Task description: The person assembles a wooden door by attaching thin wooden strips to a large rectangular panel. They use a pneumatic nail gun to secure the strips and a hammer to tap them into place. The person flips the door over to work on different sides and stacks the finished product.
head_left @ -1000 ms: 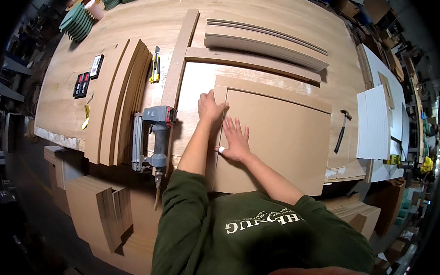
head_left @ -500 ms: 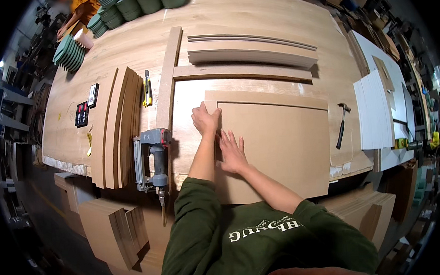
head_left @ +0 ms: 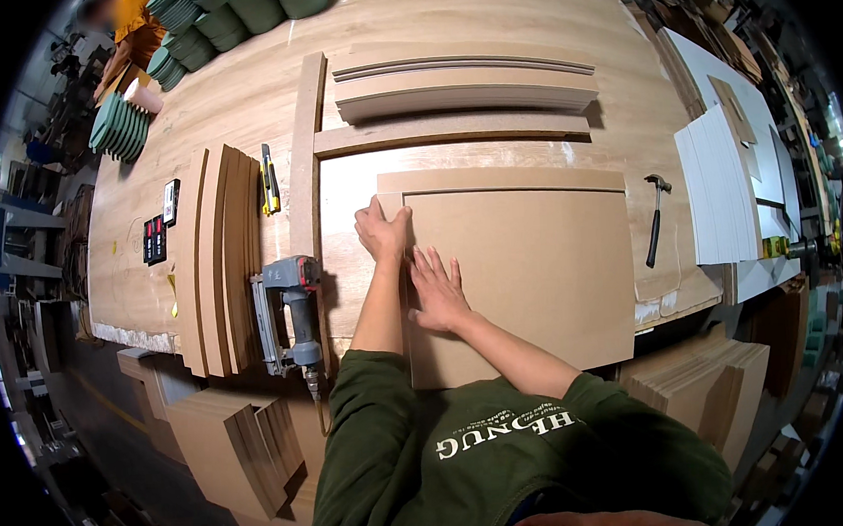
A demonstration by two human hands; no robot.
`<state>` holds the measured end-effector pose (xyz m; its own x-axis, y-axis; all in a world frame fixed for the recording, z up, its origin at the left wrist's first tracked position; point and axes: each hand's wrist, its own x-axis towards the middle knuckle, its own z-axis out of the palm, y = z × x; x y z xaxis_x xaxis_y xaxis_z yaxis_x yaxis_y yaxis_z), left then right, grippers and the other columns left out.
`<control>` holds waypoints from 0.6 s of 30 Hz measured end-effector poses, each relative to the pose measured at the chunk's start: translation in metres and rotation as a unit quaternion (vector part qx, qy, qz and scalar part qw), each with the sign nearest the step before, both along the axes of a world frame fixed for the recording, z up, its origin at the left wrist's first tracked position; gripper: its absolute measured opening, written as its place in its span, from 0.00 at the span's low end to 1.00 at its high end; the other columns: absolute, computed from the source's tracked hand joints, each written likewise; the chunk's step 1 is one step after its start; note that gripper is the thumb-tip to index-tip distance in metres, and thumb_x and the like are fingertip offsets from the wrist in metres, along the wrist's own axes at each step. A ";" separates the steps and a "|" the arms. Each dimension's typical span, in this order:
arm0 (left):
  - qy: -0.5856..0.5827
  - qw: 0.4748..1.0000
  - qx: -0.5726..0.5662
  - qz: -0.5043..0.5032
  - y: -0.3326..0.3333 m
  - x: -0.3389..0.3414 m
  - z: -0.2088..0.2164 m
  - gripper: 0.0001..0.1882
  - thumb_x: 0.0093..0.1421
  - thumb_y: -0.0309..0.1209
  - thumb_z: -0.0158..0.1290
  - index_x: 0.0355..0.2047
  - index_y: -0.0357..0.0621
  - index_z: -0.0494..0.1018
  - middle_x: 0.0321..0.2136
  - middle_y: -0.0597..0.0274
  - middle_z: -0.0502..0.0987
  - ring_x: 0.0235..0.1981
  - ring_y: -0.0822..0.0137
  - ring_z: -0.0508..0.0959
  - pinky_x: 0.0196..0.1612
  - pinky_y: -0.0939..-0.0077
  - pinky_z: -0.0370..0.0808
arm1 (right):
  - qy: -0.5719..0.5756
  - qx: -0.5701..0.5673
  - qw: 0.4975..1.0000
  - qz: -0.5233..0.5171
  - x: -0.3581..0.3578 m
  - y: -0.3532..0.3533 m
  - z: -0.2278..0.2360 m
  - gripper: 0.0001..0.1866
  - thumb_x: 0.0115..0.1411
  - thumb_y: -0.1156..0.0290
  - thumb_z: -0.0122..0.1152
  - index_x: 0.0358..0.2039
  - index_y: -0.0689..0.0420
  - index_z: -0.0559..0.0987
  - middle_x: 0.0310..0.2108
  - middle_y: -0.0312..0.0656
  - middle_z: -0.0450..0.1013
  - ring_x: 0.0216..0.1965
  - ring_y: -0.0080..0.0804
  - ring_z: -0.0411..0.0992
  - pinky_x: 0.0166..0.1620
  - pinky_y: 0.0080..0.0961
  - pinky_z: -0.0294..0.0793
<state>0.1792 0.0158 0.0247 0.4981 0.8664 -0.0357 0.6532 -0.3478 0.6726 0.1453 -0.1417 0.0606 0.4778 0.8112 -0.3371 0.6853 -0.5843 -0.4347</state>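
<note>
a wooden workbench [head_left: 218,117] is surrounded by a cluttered workshop, with one co-worker [head_left: 142,38] in orange seen at the far left. on the bench are counted one nail gun [head_left: 299,306], one utility knife [head_left: 269,180], one hammer [head_left: 655,220], three small dark packs [head_left: 154,239] and two piles of board strips, one to the left [head_left: 218,262] and one at the far side [head_left: 466,96]. white lettering is carried upside down on the green sweatshirt [head_left: 514,438]; the print on the packs is too small to be read. one brown panel [head_left: 526,277] is set at the near edge of the bench, before the person, edged by one far strip [head_left: 502,179] and one left strip [head_left: 391,199]. the far strip is laid left to right, the left strip away from the person. the left strip is clamped between thumb and fingers of the left hand [head_left: 383,232] near the corner; the right hand [head_left: 439,295] is laid flat, fingers spread, at the panel's left side.
</note>
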 end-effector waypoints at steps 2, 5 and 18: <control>0.016 1.000 -0.010 -0.001 0.000 0.001 0.002 0.35 0.43 0.44 0.65 0.52 0.47 0.72 0.43 0.45 0.68 0.48 0.46 0.69 0.52 0.56 0.68 | 0.000 -0.002 1.000 0.001 0.000 -0.001 -0.002 0.50 0.49 0.48 0.64 0.66 0.59 0.53 0.71 0.45 0.34 0.72 0.45 0.28 0.67 0.60 0.30; 0.008 1.000 -0.004 0.013 -0.001 0.002 -0.001 0.35 0.43 0.44 0.66 0.53 0.48 0.72 0.44 0.46 0.68 0.48 0.46 0.69 0.52 0.56 0.68 | 0.001 -0.002 1.000 0.001 0.000 -0.002 -0.003 0.50 0.49 0.48 0.64 0.66 0.59 0.53 0.71 0.45 0.35 0.72 0.45 0.29 0.67 0.59 0.31; -0.073 0.976 -0.160 -0.128 0.052 -0.035 -0.042 0.37 0.49 0.39 0.65 0.55 0.33 0.65 0.41 0.45 0.74 0.44 0.54 0.74 0.47 0.64 0.71 | -0.014 0.040 0.999 -0.004 -0.004 0.005 -0.017 0.53 0.50 0.46 0.62 0.68 0.56 0.48 0.71 0.43 0.36 0.72 0.46 0.31 0.67 0.59 0.29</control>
<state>0.1440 0.0677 -0.0172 0.7165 0.6694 -0.1961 0.4618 -0.2445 0.8526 0.1417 -0.1365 0.0436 0.4922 0.8317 -0.2569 0.6940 -0.5531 -0.4609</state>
